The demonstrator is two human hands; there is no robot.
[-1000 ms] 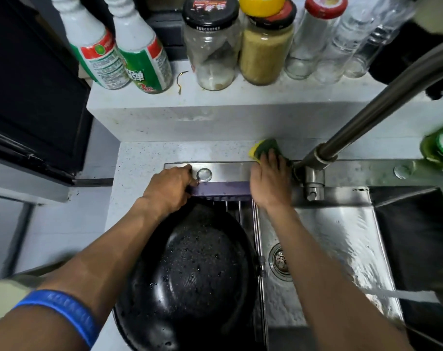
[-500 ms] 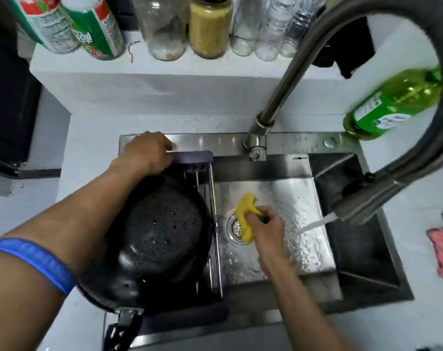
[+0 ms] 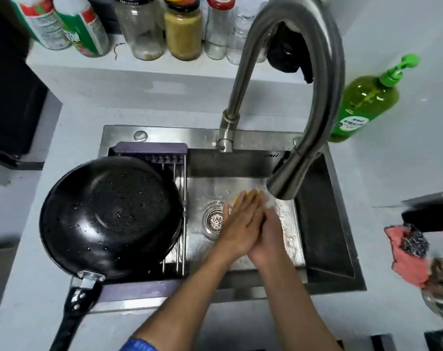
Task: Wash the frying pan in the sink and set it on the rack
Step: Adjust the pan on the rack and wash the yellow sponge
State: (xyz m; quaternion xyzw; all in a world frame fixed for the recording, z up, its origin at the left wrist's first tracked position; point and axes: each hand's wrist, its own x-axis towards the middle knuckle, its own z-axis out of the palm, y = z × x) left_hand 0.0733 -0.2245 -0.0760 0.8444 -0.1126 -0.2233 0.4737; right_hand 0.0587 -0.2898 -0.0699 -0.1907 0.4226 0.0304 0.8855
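While the frying pan [image 3: 109, 219] sits on the rack [image 3: 152, 149], both hands [image 3: 253, 224] press a yellow sponge [image 3: 257, 191].

My counter [image 3: 88, 117] holds the sink [image 3: 342, 274], green soap bottle [image 3: 362, 107], pink cloth [image 3: 402, 269]; jars [image 3: 182, 34] on the ledge [image 3: 164, 84] behind.

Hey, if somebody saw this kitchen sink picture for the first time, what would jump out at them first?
Probably the big black frying pan, wet with droplets, lying upside down on the purple-framed metal rack over the sink's left side. Next, the left hand and right hand pressed together around a yellow sponge under the tall curved steel faucet, above the stainless steel sink.
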